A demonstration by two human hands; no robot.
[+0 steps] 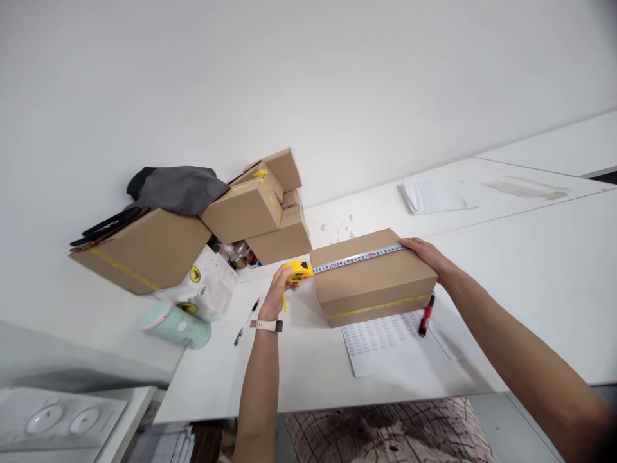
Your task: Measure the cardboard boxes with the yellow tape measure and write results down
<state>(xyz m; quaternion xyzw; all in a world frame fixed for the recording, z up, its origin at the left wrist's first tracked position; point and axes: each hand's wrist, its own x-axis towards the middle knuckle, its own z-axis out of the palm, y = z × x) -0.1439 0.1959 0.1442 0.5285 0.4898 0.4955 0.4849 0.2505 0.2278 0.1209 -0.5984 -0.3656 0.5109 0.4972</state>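
A brown cardboard box [369, 283] with a yellow strip along its near side lies on the white table. Across its top runs the silver blade of a yellow tape measure [301, 271]. My left hand [278, 288] is closed around the tape measure's case, just off the box's left edge. At the far right end of the blade, my right hand [427, 254] pinches it against the box edge, with the fingers partly hidden behind the box. A printed sheet [380, 350] sticks out from under the near side, and a red marker [427, 315] rests there.
Stacked cardboard boxes [255, 215] stand at the back left, a dark grey cloth [178, 186] over them. A mint green cylinder [178, 325] and a white box [212, 283] sit left. A pen [247, 321] lies near my left wrist. Papers [431, 196] lie at the back.
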